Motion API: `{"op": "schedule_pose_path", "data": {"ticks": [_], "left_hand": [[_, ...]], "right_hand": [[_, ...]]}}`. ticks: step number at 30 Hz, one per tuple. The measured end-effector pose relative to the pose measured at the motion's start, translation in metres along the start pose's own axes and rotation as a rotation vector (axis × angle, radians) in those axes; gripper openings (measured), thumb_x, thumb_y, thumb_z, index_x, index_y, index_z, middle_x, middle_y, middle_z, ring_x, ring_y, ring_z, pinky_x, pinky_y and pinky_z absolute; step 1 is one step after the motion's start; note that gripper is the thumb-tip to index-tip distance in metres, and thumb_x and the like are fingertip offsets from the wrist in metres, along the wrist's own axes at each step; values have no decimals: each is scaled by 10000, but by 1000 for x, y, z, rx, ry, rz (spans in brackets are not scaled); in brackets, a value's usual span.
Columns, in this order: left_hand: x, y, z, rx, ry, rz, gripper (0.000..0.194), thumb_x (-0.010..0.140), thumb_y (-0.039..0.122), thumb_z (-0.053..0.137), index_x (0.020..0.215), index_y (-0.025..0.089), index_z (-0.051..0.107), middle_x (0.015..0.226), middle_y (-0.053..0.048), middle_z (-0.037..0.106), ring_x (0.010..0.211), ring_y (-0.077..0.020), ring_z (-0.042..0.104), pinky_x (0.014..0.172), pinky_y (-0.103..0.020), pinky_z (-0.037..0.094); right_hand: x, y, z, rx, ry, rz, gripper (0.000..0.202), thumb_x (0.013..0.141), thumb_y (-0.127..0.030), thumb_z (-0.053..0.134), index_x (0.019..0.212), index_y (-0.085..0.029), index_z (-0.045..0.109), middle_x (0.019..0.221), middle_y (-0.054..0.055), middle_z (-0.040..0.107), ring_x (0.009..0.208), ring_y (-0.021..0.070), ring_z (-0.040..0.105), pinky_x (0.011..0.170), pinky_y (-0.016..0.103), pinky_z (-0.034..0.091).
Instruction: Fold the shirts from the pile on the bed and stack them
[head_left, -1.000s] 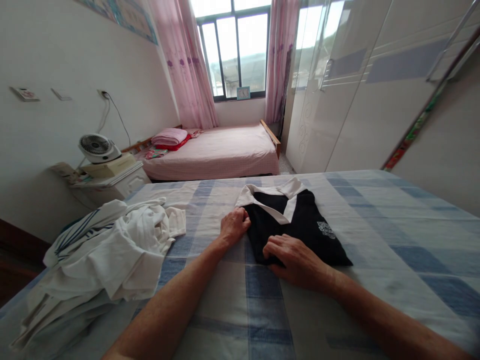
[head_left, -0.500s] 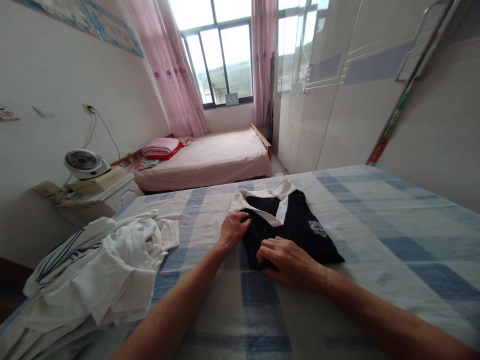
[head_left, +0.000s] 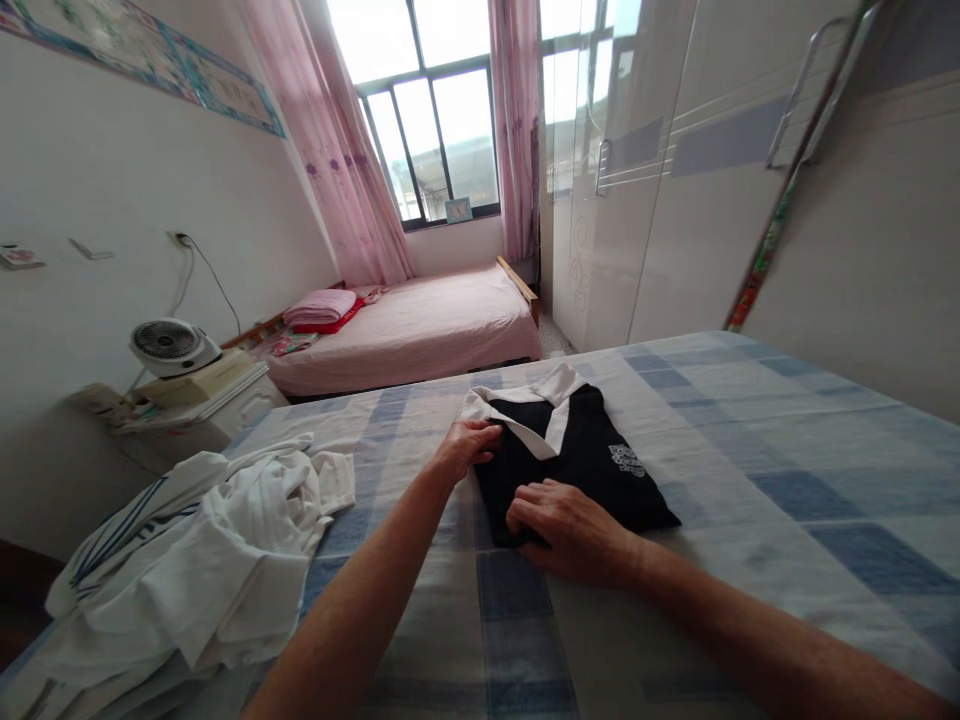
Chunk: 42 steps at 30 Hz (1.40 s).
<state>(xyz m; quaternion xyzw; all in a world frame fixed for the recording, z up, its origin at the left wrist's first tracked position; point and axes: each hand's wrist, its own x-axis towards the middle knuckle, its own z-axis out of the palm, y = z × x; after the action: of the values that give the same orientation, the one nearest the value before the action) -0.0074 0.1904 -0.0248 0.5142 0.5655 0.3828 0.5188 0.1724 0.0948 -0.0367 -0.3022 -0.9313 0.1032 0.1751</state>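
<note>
A black polo shirt [head_left: 592, 470] with a white collar and a pale crest lies folded on the checked bed cover. At its left edge, just below the collar, my left hand [head_left: 466, 446] has its fingers bent closed on the cloth. My right hand [head_left: 566, 525] grips the near edge, fingers curled over the black fabric and thumb low by the bed cover. The fingertips of both hands are partly hidden, and so is the cloth beneath them.
Crumpled white clothes [head_left: 225, 560] with dark stripes lie on the left of the blue-and-white bed cover [head_left: 750, 420]. Beyond stand a pink-covered bed [head_left: 435, 320] and a small cabinet with a fan [head_left: 172, 345] on top. Tall wardrobe doors [head_left: 660, 200] line the right side.
The whole view has shifted slightly. Both hands stay at about the same places on the polo shirt, the left with its fingers a little differently bent. The shirt remains folded.
</note>
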Motion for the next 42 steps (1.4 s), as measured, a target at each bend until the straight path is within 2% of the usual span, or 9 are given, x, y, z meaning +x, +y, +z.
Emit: {"op": "schedule_pose_path", "data": {"ticks": [7,14,21,26,31,34,36,39,42], "left_hand": [[7,-9,15,54,64,47,368,557,428,776,588,137,552,464,53,457,422,-55,424,382,-160,221],[3,-9,-1,21,121,129,406,604,514,716,615,155,526,519,65,450,456,-45,399,432,-166,295],[3,-14,-10,63,228,115,294,610,235,737,498,141,482,460,65,411,448,-36,363,423,-150,268],[6,-6,-3,-28,210,53,137,656,139,679,755,119,586,618,16,560,540,-77,537,555,-205,473],[13,-4,8,30,298,181,520,737,87,557,1247,191,533,878,-18,633,621,-94,586,633,-232,501],[18,-12,8,398,458,353,526,733,51,513,1226,221,578,1068,-60,614,862,-173,626,828,-299,493],[21,-15,5,555,509,349,529,718,55,526,1227,188,575,1135,-101,588,1018,-234,598,930,-345,452],[23,-17,-2,553,539,298,576,726,115,560,1297,139,488,1176,-147,560,1118,-271,554,973,-373,427],[15,-19,-4,517,543,292,649,730,158,575,1352,149,391,1247,-156,511,1157,-266,529,988,-376,419]], "right_hand": [[0,-2,-2,-4,1,11,167,742,-167,577,900,-215,548,904,6,603,845,155,547,790,295,345],[-2,0,-1,45,51,3,168,730,-160,585,880,-215,532,896,-5,596,839,145,542,801,291,342],[-1,1,2,72,43,-18,159,719,-147,567,860,-214,537,873,-11,599,797,137,542,761,277,339],[-1,-1,1,82,39,-4,202,712,-134,550,896,-216,547,876,-13,607,808,133,549,773,274,348],[-1,0,2,65,24,-26,230,718,-135,548,926,-228,575,894,-11,609,830,134,558,787,275,355],[-1,-1,3,60,26,-27,173,723,-146,559,873,-228,584,873,-13,605,821,133,559,787,278,360],[-1,-3,1,79,27,-27,174,719,-149,571,874,-226,595,871,-12,608,818,133,564,786,274,367],[-3,-5,-10,164,46,4,159,761,-153,550,888,-223,613,887,-11,621,800,116,576,763,245,387],[0,4,-29,189,199,200,169,848,-188,468,929,-213,613,932,11,630,811,113,588,750,236,407]]}}
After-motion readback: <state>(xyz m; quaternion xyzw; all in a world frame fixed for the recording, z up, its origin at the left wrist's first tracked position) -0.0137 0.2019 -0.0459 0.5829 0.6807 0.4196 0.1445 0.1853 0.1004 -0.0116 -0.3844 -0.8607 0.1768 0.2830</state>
